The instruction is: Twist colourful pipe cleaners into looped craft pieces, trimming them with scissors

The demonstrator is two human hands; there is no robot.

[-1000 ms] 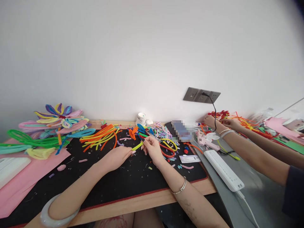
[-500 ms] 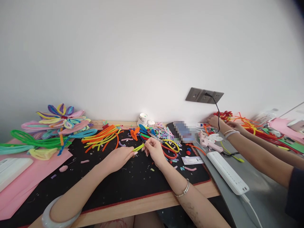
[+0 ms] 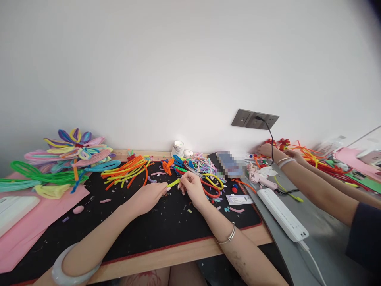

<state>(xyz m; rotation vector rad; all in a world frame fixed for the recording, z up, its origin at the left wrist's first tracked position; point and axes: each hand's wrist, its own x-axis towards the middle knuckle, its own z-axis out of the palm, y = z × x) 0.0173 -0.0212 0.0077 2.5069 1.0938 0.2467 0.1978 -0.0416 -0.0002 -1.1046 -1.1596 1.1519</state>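
A short yellow-green pipe cleaner [image 3: 173, 183] stretches between my two hands above the black mat [image 3: 143, 230]. The fingers of my left hand [image 3: 152, 194] are closed on its left end. My right hand [image 3: 192, 187] pinches the other end between thumb and fingers. Just beyond my right hand lie scissors [image 3: 194, 171], partly covered, among looped red and yellow pipe cleaners [image 3: 219, 182]. Left of there is a fan of orange and yellow pipe cleaners [image 3: 126, 171], and a small folded orange piece [image 3: 168, 167] sits behind my hands.
Far left are a pastel pipe-cleaner flower [image 3: 76, 149], green bundles [image 3: 47, 172] and pink paper [image 3: 26, 238]. To the right are a phone [image 3: 230, 163], a glue gun [image 3: 260, 178] and a white power strip [image 3: 282, 214]. Another person's arms [image 3: 318, 190] reach in there.
My hands stay close together on the yellow-green pipe cleaner, my left fingers slightly shifted. At right, the other person's hands have parted a little around red pieces. The view has shifted slightly.
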